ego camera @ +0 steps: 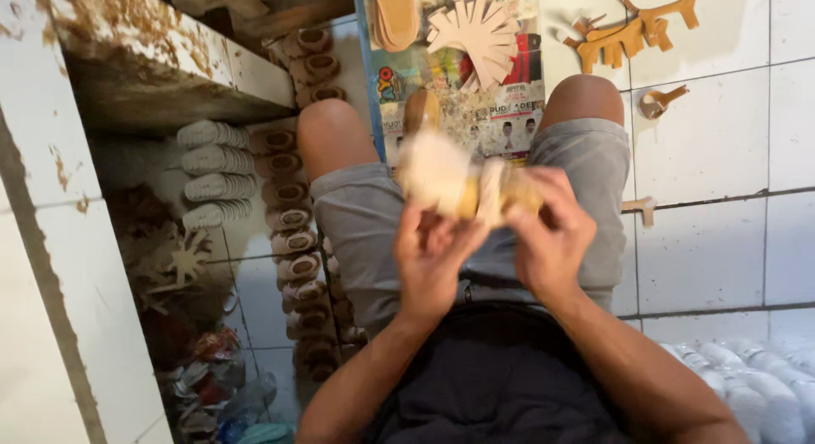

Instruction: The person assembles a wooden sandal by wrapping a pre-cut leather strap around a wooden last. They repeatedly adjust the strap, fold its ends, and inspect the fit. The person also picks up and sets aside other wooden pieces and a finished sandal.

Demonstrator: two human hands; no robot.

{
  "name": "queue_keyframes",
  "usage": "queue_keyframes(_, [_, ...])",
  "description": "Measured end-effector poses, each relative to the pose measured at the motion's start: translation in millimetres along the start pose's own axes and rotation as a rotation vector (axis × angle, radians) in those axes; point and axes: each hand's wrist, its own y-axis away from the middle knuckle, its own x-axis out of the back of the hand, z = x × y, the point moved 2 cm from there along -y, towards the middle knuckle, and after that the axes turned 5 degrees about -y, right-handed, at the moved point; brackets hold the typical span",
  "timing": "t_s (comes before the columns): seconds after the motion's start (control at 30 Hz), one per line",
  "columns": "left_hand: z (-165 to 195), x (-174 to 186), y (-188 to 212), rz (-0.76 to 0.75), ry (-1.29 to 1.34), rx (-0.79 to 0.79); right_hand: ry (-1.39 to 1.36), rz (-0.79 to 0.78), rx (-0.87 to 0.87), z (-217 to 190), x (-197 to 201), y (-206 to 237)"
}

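On the far left of the floor, white ridged pieces lie in small stacks, and a long row of brown cup-shaped wooden pieces runs beside them, close to the person's left knee.

Next comes the left hand, above the lap. Its fingers are curled tight, and its grip is closed on a small blurry wooden piece, pale and fluffy-looking at one end and yellow-brown at the other. The piece is up in the air over the grey shorts, between both hands. The right hand has its grip closed on the other end of the same piece.

The piece looks blurred, so it may be moving fast. It could slip from the fingers and fall on the row of cups and knock them over. If the hands press too hard, a thin part might snap.

Further ahead, a fan-shaped wooden cutout rests on a sheet of printed paper. To the right, a brown wooden animal shape and a little wooden hook piece lie on the white floor tiles, well apart from the hands.
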Motion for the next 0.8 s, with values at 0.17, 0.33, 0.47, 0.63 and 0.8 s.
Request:
queue_keyframes(0.17, [-15, -38, -36, 0.233, 0.08, 0.021, -0.623, 0.284, -0.419, 24, -18, -18])
queue_keyframes(0.33, [-3, -62, -46, 0.22, 0.215, 0.113, -0.688, 0.334, -0.419, 18, -22, -29])
queue_keyframes(0.47, [3, -68, -44, 0.152, 0.353, -0.055, -0.7, 0.289, -0.39, 6, -26, -28])
queue_keyframes(0.63, [2, -55, -51, 0.127, 0.309, -0.087, -0.78, 0.235, -0.412, 7, -30, -25])
queue_keyframes(0.8, [50, 16, -68, 0.048, -0.031, -0.074, -0.059, -0.071, -0.378, 11, -24, -28])
